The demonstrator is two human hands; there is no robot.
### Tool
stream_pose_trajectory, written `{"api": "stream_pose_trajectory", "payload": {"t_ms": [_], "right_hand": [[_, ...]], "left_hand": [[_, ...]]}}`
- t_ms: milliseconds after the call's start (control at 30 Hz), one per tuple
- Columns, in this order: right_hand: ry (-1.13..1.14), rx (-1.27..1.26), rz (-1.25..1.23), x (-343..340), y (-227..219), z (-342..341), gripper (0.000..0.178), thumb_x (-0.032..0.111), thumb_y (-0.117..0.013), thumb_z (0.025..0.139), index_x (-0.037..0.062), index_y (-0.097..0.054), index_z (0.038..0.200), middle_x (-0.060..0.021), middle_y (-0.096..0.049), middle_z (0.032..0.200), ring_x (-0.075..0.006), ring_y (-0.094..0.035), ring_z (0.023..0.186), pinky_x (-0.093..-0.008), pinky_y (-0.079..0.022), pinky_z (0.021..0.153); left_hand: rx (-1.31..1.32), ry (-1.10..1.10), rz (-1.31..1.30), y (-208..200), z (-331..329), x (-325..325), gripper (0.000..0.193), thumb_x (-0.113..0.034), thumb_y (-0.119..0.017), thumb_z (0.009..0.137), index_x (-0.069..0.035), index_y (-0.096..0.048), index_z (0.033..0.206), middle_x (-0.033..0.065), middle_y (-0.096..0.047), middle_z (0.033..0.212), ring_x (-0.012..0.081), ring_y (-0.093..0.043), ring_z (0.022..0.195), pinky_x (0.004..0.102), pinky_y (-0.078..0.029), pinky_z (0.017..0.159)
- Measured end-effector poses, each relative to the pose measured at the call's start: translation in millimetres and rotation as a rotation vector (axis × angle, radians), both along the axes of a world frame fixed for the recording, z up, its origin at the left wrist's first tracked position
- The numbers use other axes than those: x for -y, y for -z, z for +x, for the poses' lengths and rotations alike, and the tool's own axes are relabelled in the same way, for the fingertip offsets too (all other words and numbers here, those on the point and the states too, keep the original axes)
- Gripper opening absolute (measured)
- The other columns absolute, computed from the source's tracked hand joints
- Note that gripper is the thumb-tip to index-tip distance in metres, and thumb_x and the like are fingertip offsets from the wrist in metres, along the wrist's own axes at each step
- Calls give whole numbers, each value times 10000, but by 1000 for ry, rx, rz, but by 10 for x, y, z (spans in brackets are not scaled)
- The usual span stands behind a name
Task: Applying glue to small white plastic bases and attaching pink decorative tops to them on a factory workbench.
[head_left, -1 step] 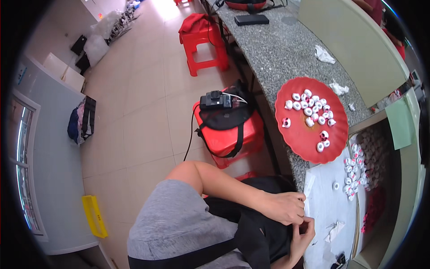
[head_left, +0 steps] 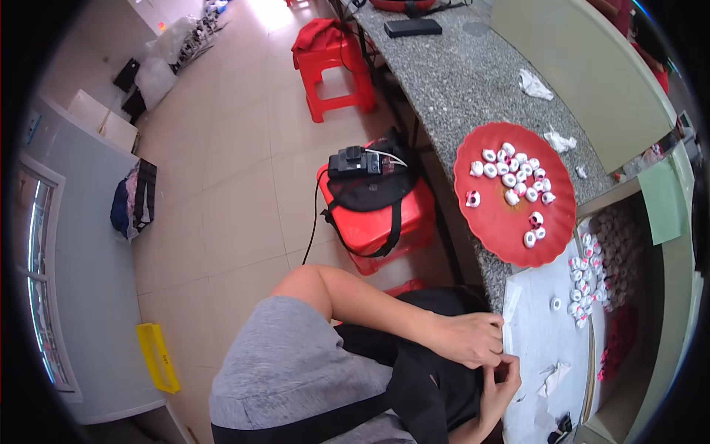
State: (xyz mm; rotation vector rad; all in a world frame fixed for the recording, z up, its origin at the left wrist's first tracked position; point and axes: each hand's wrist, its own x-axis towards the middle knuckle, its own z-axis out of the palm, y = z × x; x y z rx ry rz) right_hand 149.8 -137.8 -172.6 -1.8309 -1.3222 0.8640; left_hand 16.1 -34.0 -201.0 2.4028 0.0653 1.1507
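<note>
Both my hands meet at the table's edge, over the black cloth on my lap. My left hand point(head_left: 471, 340) reaches across with its fingers curled down and pinched together. Just below it, my right hand point(head_left: 501, 388) has its thumb and fingers bent close to the left fingertips. Whatever they pinch is hidden by the fingers. Beside them lies a white sheet point(head_left: 529, 325) with one small white ring-like piece point(head_left: 556, 303) and a crumpled tissue point(head_left: 553, 379). Farther up, a red scalloped plate point(head_left: 503, 231) carries several small white figure-like pieces point(head_left: 509, 180) with pink and dark marks.
A heap of similar white pieces point(head_left: 580, 288) lies at the sheet's right, by a shelf-like compartment. Crumpled tissues point(head_left: 534, 85) and a dark case point(head_left: 413, 27) rest on the granite table point(head_left: 458, 89). Red stools point(head_left: 370, 222) stand left of it, one bearing a black bag point(head_left: 373, 194).
</note>
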Motion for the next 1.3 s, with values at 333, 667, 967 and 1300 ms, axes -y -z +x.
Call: {"api": "stream_pose_trajectory", "payload": {"t_ms": [333, 667, 967, 1300], "right_hand": [[-163, -289, 13, -613, 220, -558, 103, -33, -583, 673, 3, -489, 692, -18, -500, 663, -68, -454, 583, -171, -361, 550], [-393, -150, 3, -1078, 358, -1094, 63, -29, -585, 662, -3, -587, 720, -52, -528, 643, -108, -501, 591, -195, -386, 556], [-665, -96, -60, -1815, 996, -1667, 116, 18, -600, 641, 23, -574, 754, -72, -548, 767, -168, -540, 669, -236, -413, 579], [-957, 411, 272, -2606, 1981, -2526, 263, 66, -494, 699, 6, -526, 953, -102, -510, 1045, -242, -453, 1012, -318, -362, 841]], "left_hand": [[-158, -621, -508, 211, -1324, -579, 126, -86, -638, 651, -38, -524, 628, 31, -527, 587, 167, -489, 554, 252, -371, 563], [-78, -1061, -760, 872, -2550, -739, 100, -106, -606, 687, -37, -599, 759, 47, -591, 652, 169, -544, 616, 255, -413, 588], [-607, -1165, -565, 1572, -3685, -1714, 967, -287, -727, 515, -167, -141, 1276, 157, -226, 1281, 285, -233, 1184, 409, -230, 938], [-548, -915, -681, 1871, -3698, -2046, 1047, -157, -746, 441, -99, -125, 1282, 181, -379, 1163, 332, -344, 1091, 357, -282, 927]]}}
